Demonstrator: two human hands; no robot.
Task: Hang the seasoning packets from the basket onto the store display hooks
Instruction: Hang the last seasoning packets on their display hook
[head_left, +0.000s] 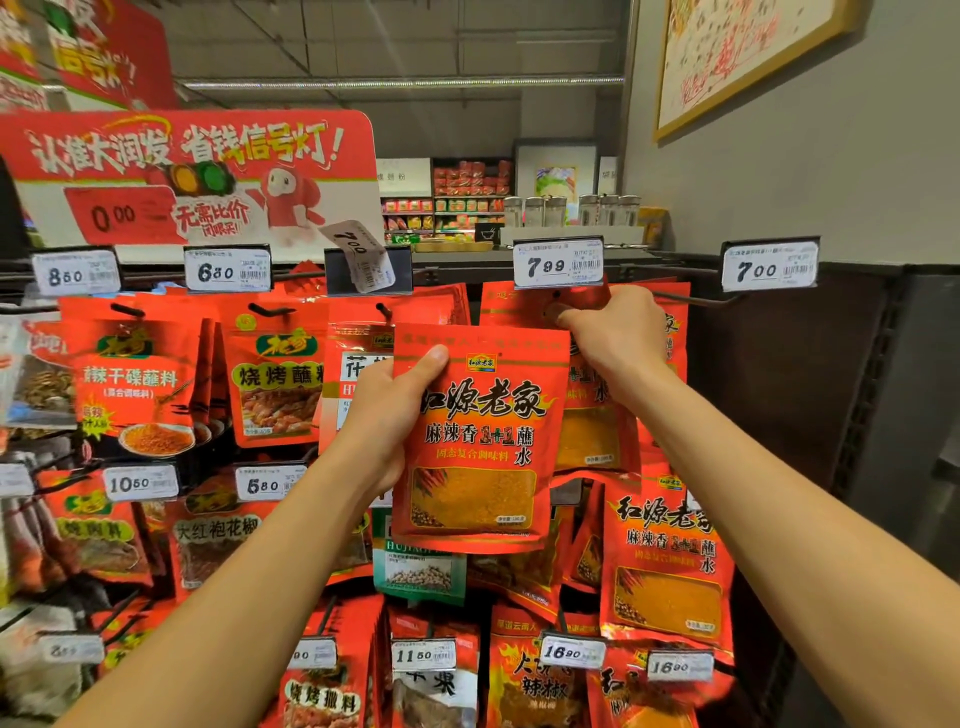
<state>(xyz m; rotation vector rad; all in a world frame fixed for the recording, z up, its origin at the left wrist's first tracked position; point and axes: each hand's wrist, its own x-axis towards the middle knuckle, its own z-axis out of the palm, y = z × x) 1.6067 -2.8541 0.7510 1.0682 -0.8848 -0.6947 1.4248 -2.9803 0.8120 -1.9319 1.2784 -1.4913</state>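
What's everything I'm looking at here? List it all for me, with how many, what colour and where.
held packet: one, red with an orange window, centre, in front of the display
hanging packets: many, mostly red, on hooks across the rack
top packet under the 7.99 tag: one, red, upper right row
empty hook: one, dark, right, below the 7.00 tag
price tags: many, white, above the rows
loose tag: one, white, tilted, top centre
promo sign: one, red and white, upper left
jars: several, clear, on the back shelf
left hand: grips the held packet's left edge
right hand: pinches the top packet under the 7.99 tag
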